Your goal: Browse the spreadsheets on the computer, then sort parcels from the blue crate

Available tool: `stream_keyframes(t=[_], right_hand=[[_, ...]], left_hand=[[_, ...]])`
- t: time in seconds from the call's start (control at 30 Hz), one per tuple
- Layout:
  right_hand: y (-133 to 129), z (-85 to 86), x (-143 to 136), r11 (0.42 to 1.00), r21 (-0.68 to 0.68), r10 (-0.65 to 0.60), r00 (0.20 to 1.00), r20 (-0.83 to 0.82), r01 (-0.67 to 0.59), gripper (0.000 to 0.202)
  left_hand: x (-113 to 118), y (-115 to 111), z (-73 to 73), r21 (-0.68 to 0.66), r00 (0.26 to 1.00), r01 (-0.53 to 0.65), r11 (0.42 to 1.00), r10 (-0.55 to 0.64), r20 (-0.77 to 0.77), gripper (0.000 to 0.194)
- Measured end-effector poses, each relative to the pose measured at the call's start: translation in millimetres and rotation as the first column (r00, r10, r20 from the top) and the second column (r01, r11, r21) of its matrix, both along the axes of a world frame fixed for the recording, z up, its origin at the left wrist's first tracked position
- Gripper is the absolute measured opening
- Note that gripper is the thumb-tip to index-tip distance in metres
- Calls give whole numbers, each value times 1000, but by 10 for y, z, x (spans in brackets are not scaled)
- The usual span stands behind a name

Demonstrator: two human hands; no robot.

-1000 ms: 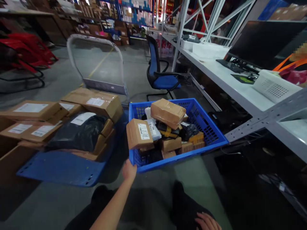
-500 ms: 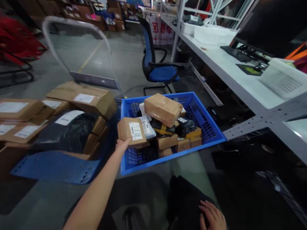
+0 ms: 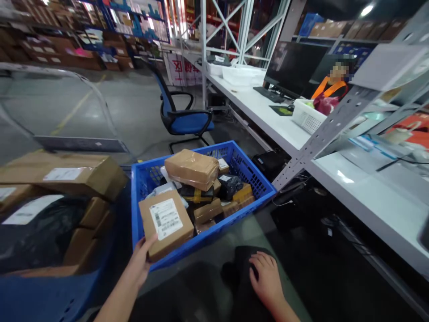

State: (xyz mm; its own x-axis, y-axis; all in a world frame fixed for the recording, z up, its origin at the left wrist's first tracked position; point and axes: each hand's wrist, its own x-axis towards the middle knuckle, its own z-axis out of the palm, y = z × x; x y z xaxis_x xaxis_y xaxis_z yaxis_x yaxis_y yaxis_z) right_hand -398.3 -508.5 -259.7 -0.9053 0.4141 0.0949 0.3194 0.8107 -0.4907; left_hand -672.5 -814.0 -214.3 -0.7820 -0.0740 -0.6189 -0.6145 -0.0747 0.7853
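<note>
My left hand (image 3: 142, 259) grips the near left corner of a small cardboard box (image 3: 181, 230) with a white printed label. The box is tilted over the near left part of a blue plastic crate (image 3: 134, 201), covering some of what lies inside. In the crate are several parcels, among them a larger taped brown parcel (image 3: 191, 167) on top and a black bagged parcel (image 3: 229, 185). Empty, my right hand (image 3: 266, 277) rests on my dark-clothed leg, its thumb apart from the fingers.
On the left a cart (image 3: 30, 295) bears boxes and a black bag. Behind the crate stands a blue office chair (image 3: 187, 120). To the right run white workbenches (image 3: 355, 188) with a metal post (image 3: 315, 134). A person in an orange vest (image 3: 330, 87) is beyond the monitor.
The box in my left hand has come closer to me, and its label faces up more. My right hand has shifted up along my leg. The view has turned right.
</note>
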Motion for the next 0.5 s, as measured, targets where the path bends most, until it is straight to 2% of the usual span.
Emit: stream_keyframes(t=[0.07, 0.1, 0.13, 0.17, 0.2, 0.23, 0.27, 0.3, 0.33, 0.37, 0.5], right_hand=[[67, 101, -154, 968, -238, -80, 997, -10, 75, 27], [75, 162, -226, 907, -406, -126, 992, -14, 109, 36], [65, 230, -290, 796, -593, -163, 987, -9, 126, 48], [39, 304, -342, 631, -767, -179, 984, 2, 116, 64], [2, 384, -380, 434, -897, -164, 986, 9, 80, 78], [-36, 471, -399, 251, -967, -133, 991, -2, 32, 90], [-69, 566, -399, 113, -993, -104, 994, -32, -20, 99], [-86, 667, -378, 27, -997, -90, 993, -70, -68, 104], [-81, 772, -337, -15, -994, -91, 990, -106, -108, 107], [-50, 880, -278, -27, -991, -109, 985, -130, -134, 107], [308, 1305, 83, -1, -993, -269, 956, -117, -121, 96]], left_hand=[[305, 130, 151, 109, 997, 67, 992, -71, 26, 46], [451, 206, 222, 170, 993, 97, 981, -107, 49, 47], [590, 291, 290, 249, 984, 118, 961, -147, 98, 52], [724, 384, 353, 310, 976, 144, 940, -187, 115, 58], [850, 485, 413, 367, 965, 184, 912, -239, 108, 64], [969, 592, 467, 410, 952, 237, 881, -295, 83, 69], [1080, 704, 516, 432, 936, 295, 853, -348, 47, 75], [1184, 820, 557, 442, 919, 348, 827, -395, 16, 80], [1279, 935, 591, 445, 900, 394, 804, -436, -8, 86], [1366, 1049, 616, 445, 880, 435, 783, -475, -26, 90], [1626, 1417, 625, 407, 784, 604, 685, -603, -148, 92]])
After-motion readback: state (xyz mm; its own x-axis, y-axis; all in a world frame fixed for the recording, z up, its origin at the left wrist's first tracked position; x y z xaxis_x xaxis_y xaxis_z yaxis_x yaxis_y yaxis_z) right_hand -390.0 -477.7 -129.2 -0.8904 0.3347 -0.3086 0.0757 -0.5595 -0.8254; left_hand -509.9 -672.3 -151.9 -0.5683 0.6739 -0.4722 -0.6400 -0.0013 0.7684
